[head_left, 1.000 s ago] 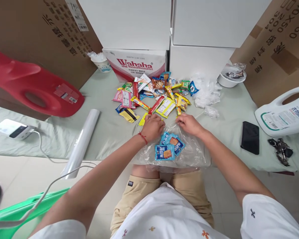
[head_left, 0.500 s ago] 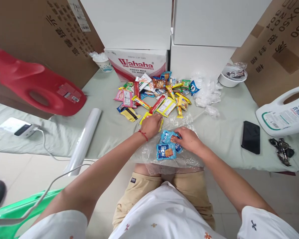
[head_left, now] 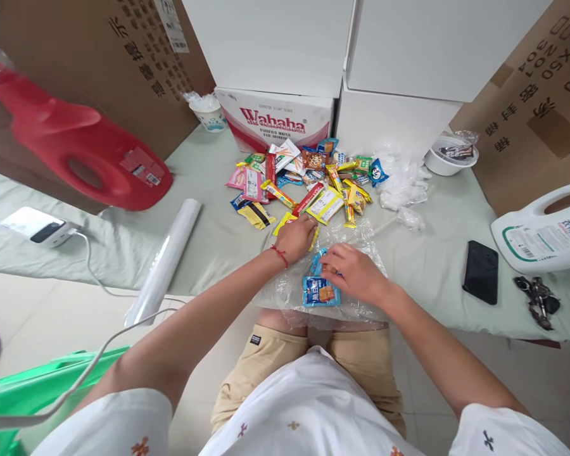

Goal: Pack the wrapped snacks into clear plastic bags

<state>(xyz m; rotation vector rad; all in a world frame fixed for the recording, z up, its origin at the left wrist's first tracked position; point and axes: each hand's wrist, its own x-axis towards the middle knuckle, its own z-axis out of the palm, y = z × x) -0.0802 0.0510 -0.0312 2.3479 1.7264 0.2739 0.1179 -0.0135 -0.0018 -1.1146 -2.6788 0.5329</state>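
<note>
Head cam: your right hand (head_left: pixel 352 272) is half-curled over blue packets (head_left: pixel 321 292) on the clear bag (head_left: pixel 289 290), near edge of the tabletop (head_left: pixel 228 253). Left hand (head_left: pixel 294 238)'s bent over a yellow packet (head_left: pixel 284 222). Can't tell if either's gripping.

A room with the look of a home doubles as storage space, where a brown left carton (head_left: pixel 85 44) and a brown right carton (head_left: pixel 517 136) flank a bench (head_left: pixel 218 237) draped in pale green cloth. White boxes (head_left: pixel 270 47) rise behind it above a Wahaha carton (head_left: pixel 278 120) marked for purified drinking water. Household goods sit at either end: a red jug (head_left: pixel 145 180) and a white bottle (head_left: pixel 527 231) labelled in Chinese characters. A black phone (head_left: pixel 481 272), apparent keys (head_left: pixel 539 301) and wrapped snacks (head_left: pixel 308 183) share the cloth, above a floor (head_left: pixel 23 307) of pale tiles. Whether house, dormitory or back room cannot be told.
</note>
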